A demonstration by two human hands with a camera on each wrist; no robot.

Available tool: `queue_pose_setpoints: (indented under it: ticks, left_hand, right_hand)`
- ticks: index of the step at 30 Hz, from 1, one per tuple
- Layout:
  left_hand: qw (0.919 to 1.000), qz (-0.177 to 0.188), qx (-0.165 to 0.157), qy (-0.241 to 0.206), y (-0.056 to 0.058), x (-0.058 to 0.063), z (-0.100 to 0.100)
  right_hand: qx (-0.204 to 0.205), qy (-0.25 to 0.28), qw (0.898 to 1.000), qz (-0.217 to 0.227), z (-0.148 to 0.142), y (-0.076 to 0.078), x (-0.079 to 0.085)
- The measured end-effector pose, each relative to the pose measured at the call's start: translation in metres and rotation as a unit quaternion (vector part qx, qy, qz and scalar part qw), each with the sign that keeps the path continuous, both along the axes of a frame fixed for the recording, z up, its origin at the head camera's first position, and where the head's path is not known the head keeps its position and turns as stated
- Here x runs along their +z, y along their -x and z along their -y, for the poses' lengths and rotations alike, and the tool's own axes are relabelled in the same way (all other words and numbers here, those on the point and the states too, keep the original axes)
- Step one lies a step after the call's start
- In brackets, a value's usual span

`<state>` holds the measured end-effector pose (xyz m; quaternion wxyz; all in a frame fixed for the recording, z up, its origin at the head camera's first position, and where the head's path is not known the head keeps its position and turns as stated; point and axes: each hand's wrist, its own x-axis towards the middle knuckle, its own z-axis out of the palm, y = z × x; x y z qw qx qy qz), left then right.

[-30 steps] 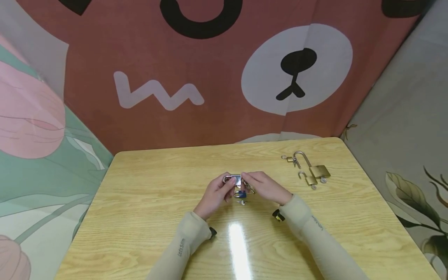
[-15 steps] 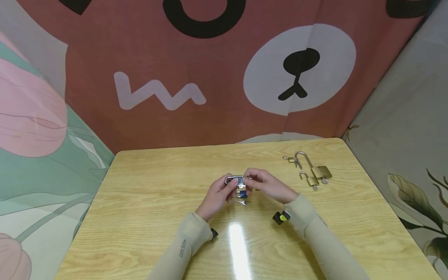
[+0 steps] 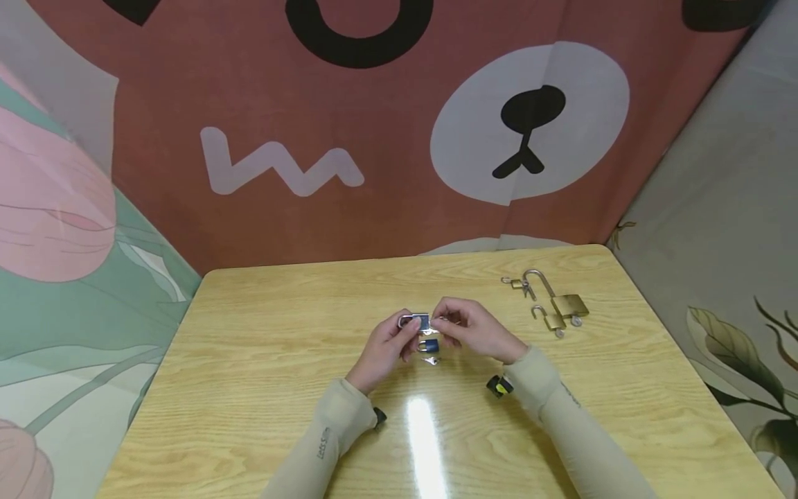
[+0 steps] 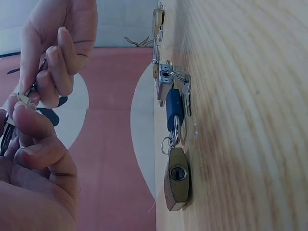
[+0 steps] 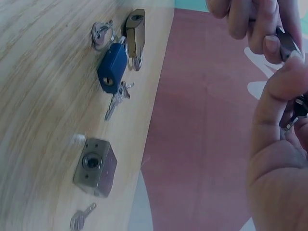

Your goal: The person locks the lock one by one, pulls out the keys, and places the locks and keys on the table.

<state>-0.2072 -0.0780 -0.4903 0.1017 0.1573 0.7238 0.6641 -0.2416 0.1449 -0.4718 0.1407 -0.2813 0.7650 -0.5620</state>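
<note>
My left hand point(image 3: 388, 343) grips a small silver padlock point(image 3: 421, 321) above the table, its shackle pointing left. At the padlock's right end, my right hand point(image 3: 476, 329) pinches a key, mostly hidden by the fingers; in the right wrist view dark metal keys point(image 5: 299, 113) show inside that hand. Just below both hands, a blue padlock point(image 3: 430, 345) lies on the table with a small bunch of keys point(image 3: 431, 360) nearer me. The right wrist view shows a brass padlock point(image 5: 136, 33) beside the blue one.
On the table's right side lie a large long-shackled brass padlock point(image 3: 570, 305), a smaller brass padlock point(image 3: 554, 321) with its shackle up, and a tiny padlock point(image 3: 517, 284). A patterned cloth point(image 3: 280, 229) hangs behind the wooden table point(image 3: 280, 388).
My right hand has risen slightly and turned; the keys that hung below its fingers are now mostly covered at the padlock's right end. My left hand holds the padlock nearly still.
</note>
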Motion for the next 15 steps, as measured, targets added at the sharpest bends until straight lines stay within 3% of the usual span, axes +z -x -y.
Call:
queue_pose_setpoints:
  ticks: [9,15]
  left_hand:
    - [0.9999,-0.002,0.011,0.005,0.001,-0.001,0.004]
    - [1.0000,0.006,0.004,0.004,0.000,-0.001,0.003]
  right_hand:
    - [-0.047,-0.062,0.997,-0.009,-0.020,0.001,0.004]
    - [-0.056,-0.119,0.990,-0.045,-0.037,0.003,-0.003]
